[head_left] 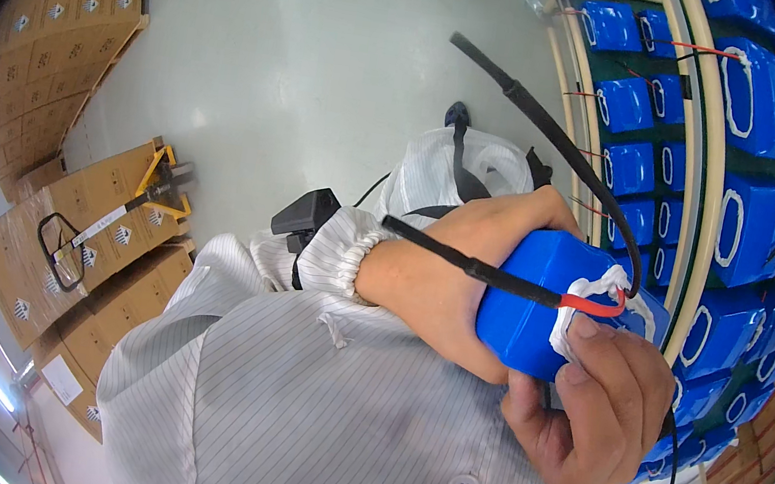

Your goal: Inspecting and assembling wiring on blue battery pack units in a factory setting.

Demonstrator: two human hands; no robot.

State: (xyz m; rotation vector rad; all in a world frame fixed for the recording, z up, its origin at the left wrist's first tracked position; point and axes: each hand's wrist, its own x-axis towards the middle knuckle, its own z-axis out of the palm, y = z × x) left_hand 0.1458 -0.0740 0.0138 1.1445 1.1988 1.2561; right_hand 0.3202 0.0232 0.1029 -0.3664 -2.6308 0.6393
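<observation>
I hold a blue shrink-wrapped battery pack [522, 306] in front of my chest. My left hand [452, 276] is closed around its left side, with the fingertips hidden behind the pack. White sealant [561, 334] rings the pack's right end, where a red wire [596, 305] comes out. Two leads in black sleeving [568, 154] extend from that end, one arching up and away, the other crossing over my left hand. My right hand [607, 407] is curled against the sealed end, fingertips touching near the white bead and thumb below the pack.
At the right, a rack [707, 188] with pale tube rails carries several similar blue packs [744, 228] with white sealant rings. Stacked cartons [63, 48] stand on pallets at the left. A yellow pallet jack [158, 185] is beside them. Grey floor [286, 49] lies ahead.
</observation>
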